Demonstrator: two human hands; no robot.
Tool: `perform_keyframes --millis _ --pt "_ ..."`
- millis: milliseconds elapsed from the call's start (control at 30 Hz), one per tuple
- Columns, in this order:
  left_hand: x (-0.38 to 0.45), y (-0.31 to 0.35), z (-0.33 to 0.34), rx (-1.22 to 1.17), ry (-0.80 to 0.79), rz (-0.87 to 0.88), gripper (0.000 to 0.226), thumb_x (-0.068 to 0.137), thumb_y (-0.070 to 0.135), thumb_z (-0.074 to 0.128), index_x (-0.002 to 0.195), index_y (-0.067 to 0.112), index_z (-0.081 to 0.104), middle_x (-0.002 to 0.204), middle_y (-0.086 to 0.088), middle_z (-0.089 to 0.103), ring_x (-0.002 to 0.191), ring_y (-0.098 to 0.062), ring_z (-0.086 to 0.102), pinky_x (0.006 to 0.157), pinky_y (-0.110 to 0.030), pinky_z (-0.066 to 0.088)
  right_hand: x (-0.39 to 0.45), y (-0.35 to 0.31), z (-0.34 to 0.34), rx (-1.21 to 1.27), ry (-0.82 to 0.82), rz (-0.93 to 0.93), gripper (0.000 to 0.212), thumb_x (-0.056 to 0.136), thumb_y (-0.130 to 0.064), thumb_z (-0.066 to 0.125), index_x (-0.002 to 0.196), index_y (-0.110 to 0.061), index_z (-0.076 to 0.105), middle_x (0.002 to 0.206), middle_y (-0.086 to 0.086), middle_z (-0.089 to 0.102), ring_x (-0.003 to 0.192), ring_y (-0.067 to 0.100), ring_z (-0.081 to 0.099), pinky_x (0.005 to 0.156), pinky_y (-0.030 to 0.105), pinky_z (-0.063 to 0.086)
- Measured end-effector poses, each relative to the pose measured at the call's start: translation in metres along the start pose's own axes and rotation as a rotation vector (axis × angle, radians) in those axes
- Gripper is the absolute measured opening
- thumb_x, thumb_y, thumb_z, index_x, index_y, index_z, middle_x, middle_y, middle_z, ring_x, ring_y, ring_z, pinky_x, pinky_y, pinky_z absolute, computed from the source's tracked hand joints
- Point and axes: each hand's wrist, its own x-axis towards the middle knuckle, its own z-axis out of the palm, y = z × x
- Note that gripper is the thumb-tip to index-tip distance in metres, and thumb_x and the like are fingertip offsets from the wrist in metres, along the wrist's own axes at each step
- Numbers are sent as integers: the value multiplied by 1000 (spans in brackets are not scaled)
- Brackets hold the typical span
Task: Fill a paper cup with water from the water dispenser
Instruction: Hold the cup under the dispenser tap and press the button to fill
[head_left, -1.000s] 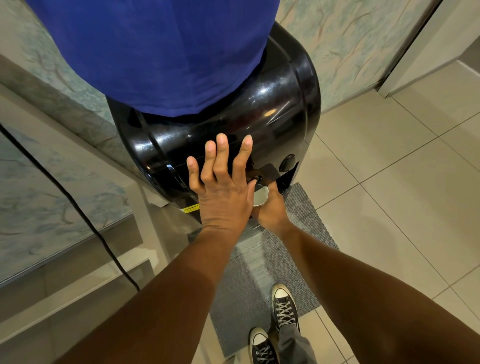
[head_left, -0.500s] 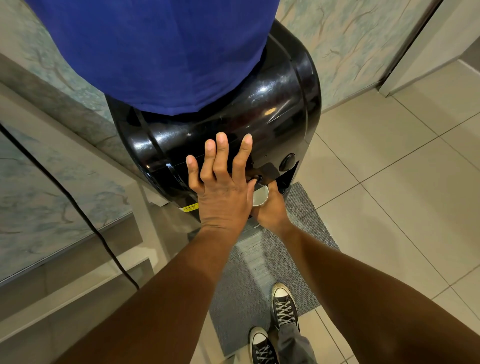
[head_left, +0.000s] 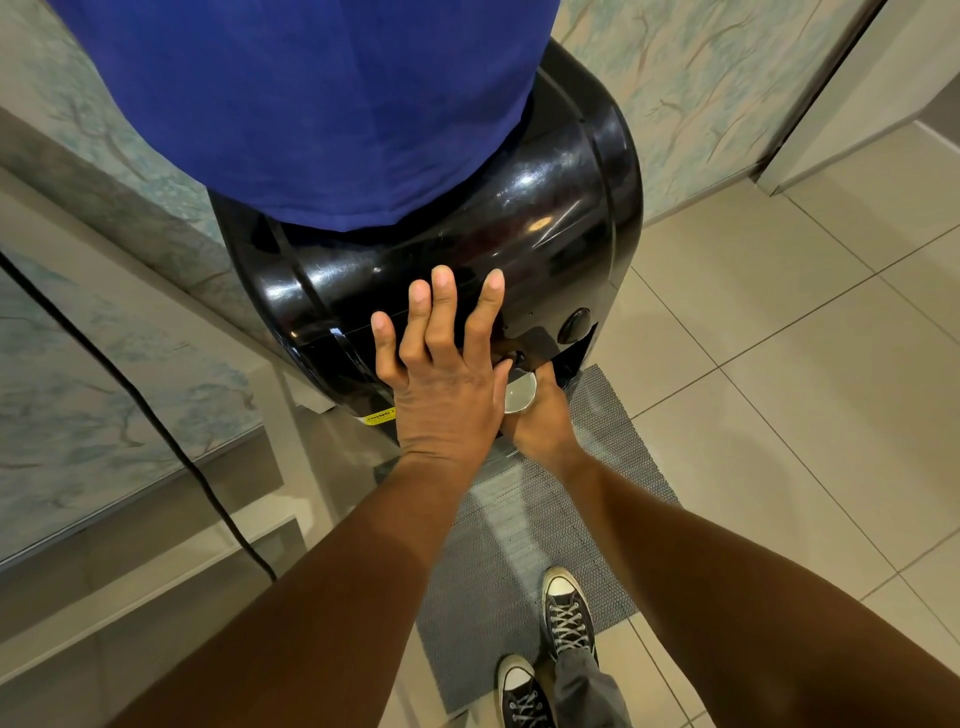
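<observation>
Dispenser (head_left: 467, 249) under the left hand (head_left: 441, 389): glossy black plastic. Cover (head_left: 291, 98) above: matt blue cloth. Mat (head_left: 608, 452) below: coarse grey weave.

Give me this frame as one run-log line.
phase: filling | left hand: flat on water dispenser front | right hand: holds paper cup under tap | cup contents: cannot tell

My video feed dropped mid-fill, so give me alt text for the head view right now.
Seen from above, the right hand holds a paper cup under the tap of a black water dispenser, while the left hand lies flat, fingers spread, on its front. A blue-covered bottle tops it; a grey mat lies below.
</observation>
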Motion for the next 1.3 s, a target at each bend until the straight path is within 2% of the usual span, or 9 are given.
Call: perform_keyframes --millis 233,400,500,633,700,867,1000,1133,1300 --pt "0 -1 1 -12 13 1 110 78 57 70 154 30 -5 148 -13 6 139 -24 -8 116 -49 -9 -1 -5 -3 -54 23 14 54 81 -12 70 130 -7 47 118 12 63 104 25 62 80 25 43" --pt "0 -2 1 -12 2 8 113 79 57 68 154 30 -10 148 -13 6 139 -25 -9 116 -50 -7 -3 -7 1 17 -36 0 69 76 -11 79 134 -14 41 116 8 65 104 20 65 76 16 47" --pt "0 -2 1 -11 -2 7 106 77 57 69 152 28 1 148 -13 6 139 -25 -8 116 -50 -6 -3 -8 -1 -23 -5 31 58 82 -10 70 134 -7 44 122 14 61 111 29 61 79 22 41" --pt "0 -2 1 -7 -6 10 105 77 58 69 152 28 1 148 -13 6 139 -25 -8 116 -50 -6 -5 -12 -2 85 -63 -4 90 53 -38 88 130 -20 45 117 8 61 106 24 62 85 39 53" --pt "0 -3 1 -13 -4 12 107 77 59 69 153 29 -1 148 -12 6 139 -25 -8 116 -49 -7 -4 -12 -1 73 -57 -15 81 61 -28 84 130 -20 44 117 5 62 103 19 62 91 48 54" --pt "-1 -5 -1 -29 -19 24 121 75 64 69 153 29 -18 149 -12 7 142 -23 -12 115 -49 -5 0 -2 0 72 -23 -23 73 67 -24 86 126 -23 44 108 -5 66 99 6 66 79 25 56" --pt "-1 -6 -3 -38 -45 21 120 75 67 67 152 30 -18 150 -11 4 142 -19 -34 115 -49 -8 -6 0 -4 -31 -14 -10 56 67 -18 86 104 -9 45 83 -14 57 73 -8 60 57 7 43" --pt "-1 -5 -4 -34 -57 21 119 76 68 63 152 29 -19 150 -12 3 141 -20 -35 115 -49 -8 -11 10 -11 -98 -18 20 61 64 -15 88 108 -16 45 88 -15 57 77 0 58 55 7 43" --pt "0 -7 -10 -52 -82 29 124 74 65 69 151 28 -21 150 -13 3 140 -23 -12 114 -50 -7 -23 13 -21 -135 -7 16 67 64 -11 86 118 -15 47 95 -16 54 89 6 57 64 16 46"
